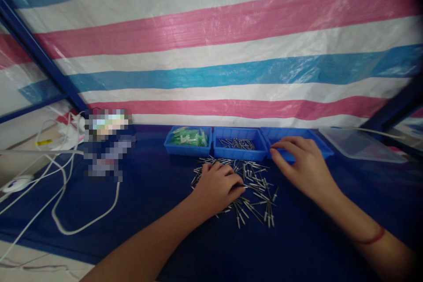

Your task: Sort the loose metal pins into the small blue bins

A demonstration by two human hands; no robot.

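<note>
Resting palm-down on the heap of metal rivets (261, 185) mid-bench (142, 198), your left hand (216, 187) has half-curled fingers; whether they grip any, you cannot tell. Your right hand (302, 158) is loosely open above the right blue bin (325, 150), thumb and fingertips pointing left. Your forearms reach in from near left and near right.

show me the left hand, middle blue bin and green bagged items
Left hand (214, 188): head view, back of the hand
Middle blue bin (243, 154): head view, front wall
Green bagged items (189, 137): head view, bag's middle
</note>
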